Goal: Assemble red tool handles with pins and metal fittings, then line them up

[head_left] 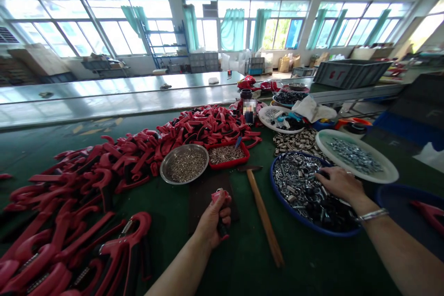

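L hand [212, 223] in tight fist round small red-black part [219, 196], wooden-handled hammer [264, 212] just to its right; R hand [342, 184] half-curled on metal fittings [298, 185] in blue tray [286, 206], hold unclear.

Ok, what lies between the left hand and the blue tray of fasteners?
A wooden-handled hammer lying on the green mat; the head view shows it.

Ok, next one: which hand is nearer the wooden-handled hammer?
Left. The left hand grips a red part just left of the wooden-handled hammer, not touching it; the right hand is farther off to its right, on metal parts in the blue tray.
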`<state>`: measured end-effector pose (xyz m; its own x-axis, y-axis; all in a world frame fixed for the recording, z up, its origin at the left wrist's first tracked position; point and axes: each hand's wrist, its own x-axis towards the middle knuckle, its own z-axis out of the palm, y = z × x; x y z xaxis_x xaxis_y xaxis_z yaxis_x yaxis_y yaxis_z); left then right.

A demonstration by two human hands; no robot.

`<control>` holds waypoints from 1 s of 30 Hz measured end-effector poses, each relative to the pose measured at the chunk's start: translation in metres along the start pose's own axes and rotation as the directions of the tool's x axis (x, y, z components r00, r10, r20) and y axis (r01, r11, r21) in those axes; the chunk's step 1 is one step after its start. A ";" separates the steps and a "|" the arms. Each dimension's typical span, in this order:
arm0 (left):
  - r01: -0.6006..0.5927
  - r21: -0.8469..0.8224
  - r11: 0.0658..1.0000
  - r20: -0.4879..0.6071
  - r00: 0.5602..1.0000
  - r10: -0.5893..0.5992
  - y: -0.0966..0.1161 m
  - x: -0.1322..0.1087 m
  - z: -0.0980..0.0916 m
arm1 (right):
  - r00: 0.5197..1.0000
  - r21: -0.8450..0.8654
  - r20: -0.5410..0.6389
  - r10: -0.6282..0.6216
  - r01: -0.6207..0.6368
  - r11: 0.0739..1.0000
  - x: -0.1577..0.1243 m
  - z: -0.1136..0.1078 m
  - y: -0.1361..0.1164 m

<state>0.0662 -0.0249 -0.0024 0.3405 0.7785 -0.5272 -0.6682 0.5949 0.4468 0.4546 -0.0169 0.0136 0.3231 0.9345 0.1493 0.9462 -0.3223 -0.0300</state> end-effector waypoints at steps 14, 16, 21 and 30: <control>0.179 -0.023 0.984 0.212 0.962 -0.171 -0.016 -0.007 0.010 | 0.884 0.637 -0.279 -0.375 0.462 0.616 -0.085 -0.049 -0.165; 0.208 -0.065 0.976 0.248 0.951 -0.186 -0.014 -0.010 0.008 | 0.826 0.627 -0.357 -0.436 0.558 0.544 -0.096 -0.042 -0.193; 0.233 -0.145 0.962 0.323 0.930 -0.176 -0.003 -0.015 -0.009 | 0.632 0.412 -0.522 -0.573 0.775 0.479 -0.103 -0.030 -0.219; 0.148 -0.030 0.989 0.447 0.887 -0.119 -0.002 -0.012 -0.029 | 0.411 0.094 -0.477 -0.777 0.903 0.420 -0.128 -0.049 -0.240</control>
<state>0.0444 -0.0416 -0.0182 0.6770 0.7090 -0.1972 -0.6303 0.6970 0.3419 0.1855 -0.0662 0.0500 -0.6123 0.5625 0.5556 0.6905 0.7227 0.0292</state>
